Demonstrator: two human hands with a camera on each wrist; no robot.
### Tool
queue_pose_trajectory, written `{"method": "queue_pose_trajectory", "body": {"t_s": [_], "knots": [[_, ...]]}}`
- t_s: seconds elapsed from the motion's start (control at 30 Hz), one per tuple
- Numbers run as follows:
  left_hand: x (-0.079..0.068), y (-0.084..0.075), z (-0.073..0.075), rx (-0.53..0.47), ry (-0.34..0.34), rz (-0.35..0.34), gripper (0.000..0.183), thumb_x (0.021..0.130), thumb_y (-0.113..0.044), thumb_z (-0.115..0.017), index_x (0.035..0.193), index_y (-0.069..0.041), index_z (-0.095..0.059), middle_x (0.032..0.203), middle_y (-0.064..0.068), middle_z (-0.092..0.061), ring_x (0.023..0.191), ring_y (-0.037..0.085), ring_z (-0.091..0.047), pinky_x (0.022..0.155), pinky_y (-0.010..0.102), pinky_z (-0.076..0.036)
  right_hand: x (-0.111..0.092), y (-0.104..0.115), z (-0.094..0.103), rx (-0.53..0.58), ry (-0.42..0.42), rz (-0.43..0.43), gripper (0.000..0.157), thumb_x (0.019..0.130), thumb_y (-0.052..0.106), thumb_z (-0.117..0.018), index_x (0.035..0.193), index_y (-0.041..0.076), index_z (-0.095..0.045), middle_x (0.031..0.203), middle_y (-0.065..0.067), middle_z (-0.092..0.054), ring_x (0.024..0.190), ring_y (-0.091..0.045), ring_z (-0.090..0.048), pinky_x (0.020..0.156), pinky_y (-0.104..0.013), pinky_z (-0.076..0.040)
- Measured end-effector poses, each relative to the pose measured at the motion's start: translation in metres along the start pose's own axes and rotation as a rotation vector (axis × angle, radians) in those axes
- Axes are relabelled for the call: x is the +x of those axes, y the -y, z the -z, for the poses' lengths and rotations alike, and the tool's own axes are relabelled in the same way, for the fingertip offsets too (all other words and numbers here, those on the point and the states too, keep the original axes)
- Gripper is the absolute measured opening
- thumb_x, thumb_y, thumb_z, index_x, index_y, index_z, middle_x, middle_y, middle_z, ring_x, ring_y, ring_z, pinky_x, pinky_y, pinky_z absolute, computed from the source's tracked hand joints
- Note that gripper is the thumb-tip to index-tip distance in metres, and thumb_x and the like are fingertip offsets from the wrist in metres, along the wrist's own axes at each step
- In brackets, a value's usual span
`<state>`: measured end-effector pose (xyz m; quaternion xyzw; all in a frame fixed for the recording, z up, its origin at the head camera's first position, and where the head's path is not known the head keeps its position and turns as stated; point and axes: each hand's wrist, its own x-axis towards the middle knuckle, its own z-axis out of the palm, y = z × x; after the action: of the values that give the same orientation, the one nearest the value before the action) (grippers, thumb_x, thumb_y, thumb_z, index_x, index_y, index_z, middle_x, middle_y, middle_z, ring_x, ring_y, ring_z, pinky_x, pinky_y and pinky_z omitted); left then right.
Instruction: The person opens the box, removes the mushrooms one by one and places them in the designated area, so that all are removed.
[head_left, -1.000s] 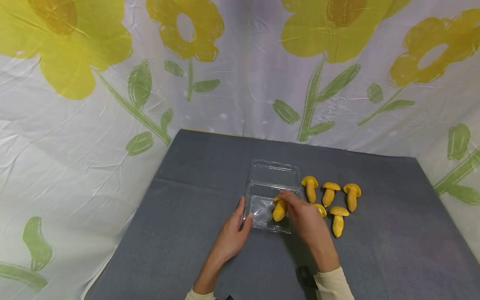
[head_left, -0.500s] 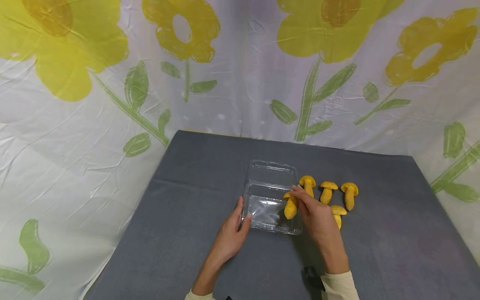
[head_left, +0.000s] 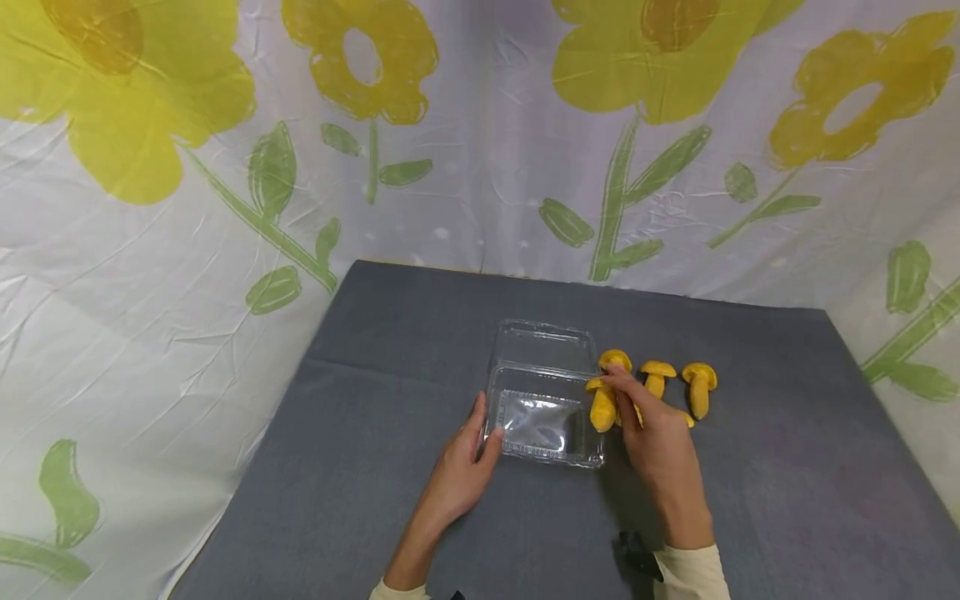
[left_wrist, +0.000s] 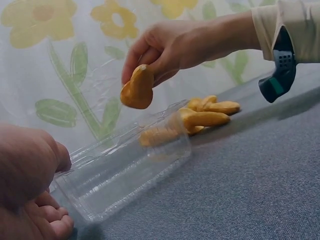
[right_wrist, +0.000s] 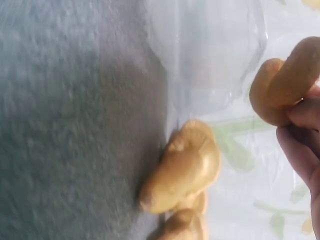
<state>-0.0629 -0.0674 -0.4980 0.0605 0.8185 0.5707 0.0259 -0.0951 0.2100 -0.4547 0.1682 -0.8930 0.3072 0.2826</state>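
Observation:
My right hand [head_left: 662,450] pinches a yellow mushroom [head_left: 602,410] by its cap side, stem pointing down. In the left wrist view this mushroom [left_wrist: 138,90] hangs in the air above the rim of a clear plastic clamshell box [head_left: 540,427]. That box lies with its lid [head_left: 545,347] folded back, and no mushroom is in it. At its left wall my left hand [head_left: 459,473] grips the edge, with the thumb [left_wrist: 61,157] on the rim and the other fingers outside. The held mushroom [right_wrist: 287,82] shows between fingertips in the right wrist view.
Several more yellow mushrooms lie right of the box, including one behind my fingers [head_left: 615,359], one in the middle [head_left: 657,379] and one farthest right [head_left: 700,390]. Others are partly hidden by my right hand. A grey cloth [head_left: 405,350] covers the table; a flower-printed curtain [head_left: 465,217] surrounds it.
My right hand has carried the pinched mushroom rightward from over the middle of the box to its right edge. The left hand has kept its grip on the box.

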Motion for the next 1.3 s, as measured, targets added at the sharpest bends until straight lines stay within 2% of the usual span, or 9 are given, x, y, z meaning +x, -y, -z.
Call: {"method": "queue_pose_trajectory", "body": {"t_s": [0.33,0.43,0.53,0.67,0.7,0.8,0.93,1.13,1.3], "knots": [[0.001,-0.002,0.0,-0.002,0.0,0.002,0.07,0.11,-0.025,-0.06,0.166,-0.001,-0.026,0.17,0.014,-0.03,0.156,0.026,-0.031,0.127,0.049,-0.028,-0.003,-0.013,0.012,-0.056,-0.048,-0.048,0.028,0.098,-0.008,-0.069,0.123,0.004,-0.074,0.135,-0.008,-0.072,0.116,-0.032,-0.073,0.096,0.0,-0.04],[0.001,-0.002,0.0,-0.003,0.002,0.004,0.07,0.11,-0.026,-0.06,0.166,-0.001,-0.026,0.17,0.014,-0.03,0.155,0.026,-0.032,0.126,0.049,-0.029,-0.005,-0.016,0.016,-0.086,-0.053,-0.08,0.029,0.099,-0.006,-0.068,0.125,0.006,-0.074,0.137,-0.006,-0.072,0.108,-0.032,-0.076,0.087,-0.015,-0.056],[0.002,-0.002,0.0,-0.009,0.003,0.003,0.07,0.11,-0.026,-0.06,0.166,-0.001,-0.026,0.17,0.014,-0.03,0.154,0.027,-0.034,0.125,0.048,-0.031,-0.008,-0.02,0.021,-0.113,-0.067,-0.103,0.029,0.1,-0.005,-0.069,0.125,0.008,-0.074,0.135,-0.007,-0.073,0.093,-0.032,-0.078,0.077,-0.039,-0.059],[0.002,-0.001,0.0,-0.01,0.006,0.004,0.071,0.11,-0.027,-0.059,0.166,-0.001,-0.026,0.17,0.014,-0.03,0.155,0.027,-0.033,0.125,0.047,-0.031,-0.012,-0.025,0.028,-0.141,-0.086,-0.118,0.028,0.1,-0.003,-0.069,0.125,0.009,-0.075,0.13,-0.01,-0.075,0.079,-0.034,-0.077,0.07,-0.046,-0.058],[0.002,-0.001,0.0,-0.008,0.007,0.006,0.071,0.11,-0.027,-0.059,0.166,-0.001,-0.025,0.17,0.014,-0.03,0.155,0.026,-0.033,0.126,0.047,-0.03,-0.013,-0.027,0.029,-0.149,-0.089,-0.123,0.028,0.1,-0.003,-0.07,0.125,0.009,-0.075,0.13,-0.01,-0.075,0.082,-0.034,-0.078,0.071,-0.045,-0.058],[0.002,0.0,0.0,-0.004,0.007,0.005,0.071,0.11,-0.028,-0.059,0.166,-0.001,-0.025,0.17,0.014,-0.031,0.155,0.026,-0.032,0.127,0.048,-0.029,-0.016,-0.032,0.034,-0.159,-0.091,-0.136,0.028,0.1,-0.003,-0.068,0.125,0.008,-0.075,0.132,-0.009,-0.074,0.088,-0.034,-0.078,0.072,-0.022,-0.059],[0.002,0.0,0.0,-0.009,0.008,0.007,0.071,0.11,-0.026,-0.06,0.166,-0.001,-0.025,0.169,0.016,-0.033,0.154,0.028,-0.034,0.126,0.048,-0.03,-0.019,-0.037,0.041,-0.159,-0.102,-0.157,0.028,0.101,-0.004,-0.067,0.125,0.008,-0.075,0.132,-0.008,-0.074,0.097,-0.035,-0.078,0.08,0.005,-0.04],[0.002,0.0,-0.001,-0.021,0.016,0.013,0.071,0.11,-0.025,-0.059,0.167,-0.001,-0.024,0.169,0.018,-0.032,0.154,0.029,-0.034,0.125,0.046,-0.032,-0.021,-0.042,0.046,-0.151,-0.137,-0.159,0.029,0.099,-0.005,-0.07,0.123,0.009,-0.077,0.128,-0.01,-0.075,0.099,-0.037,-0.077,0.09,0.006,-0.032],[0.002,0.0,-0.001,-0.044,0.022,0.017,0.07,0.111,-0.024,-0.059,0.167,-0.001,-0.023,0.17,0.019,-0.03,0.154,0.031,-0.035,0.122,0.043,-0.036,-0.025,-0.046,0.05,-0.172,-0.156,-0.189,0.028,0.098,-0.004,-0.071,0.122,0.01,-0.078,0.122,-0.009,-0.078,0.084,-0.034,-0.077,0.081,0.005,-0.036]]}}
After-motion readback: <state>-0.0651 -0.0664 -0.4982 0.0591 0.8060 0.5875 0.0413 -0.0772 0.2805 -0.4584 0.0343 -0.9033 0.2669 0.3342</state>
